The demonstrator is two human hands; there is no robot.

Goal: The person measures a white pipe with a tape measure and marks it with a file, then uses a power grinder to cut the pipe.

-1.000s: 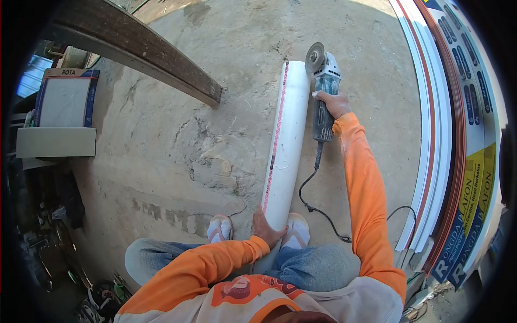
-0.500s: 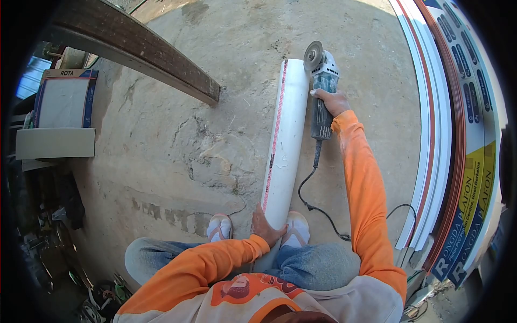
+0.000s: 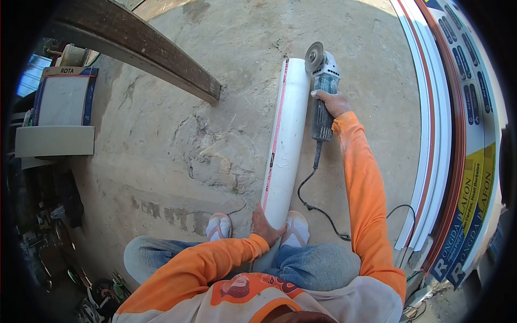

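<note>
A long white PVC pipe [image 3: 285, 134] with a red printed stripe runs away from me between my feet. My left hand [image 3: 266, 226] is wrapped over its near part, by my knees. In my right hand [image 3: 333, 102] is an angle grinder [image 3: 323, 110], gripped around its dark teal body. The grinder's cutting disc [image 3: 314, 54] is at the right side of the pipe's far end, and it overlaps the pipe edge slightly in this view. A black power cord [image 3: 312, 207] trails from the grinder's back toward my right knee.
On the left, a wooden post [image 3: 156, 56] slants down to the concrete floor [image 3: 161, 140]. A cardboard box marked ROTA [image 3: 64, 99] stands at far left. Long white trim strips [image 3: 431, 118] and printed ceiling-panel packs [image 3: 474, 177] line the right side.
Almost nothing differs. The grinder's head has shifted very slightly at the pipe's far end; both hands keep their hold.
</note>
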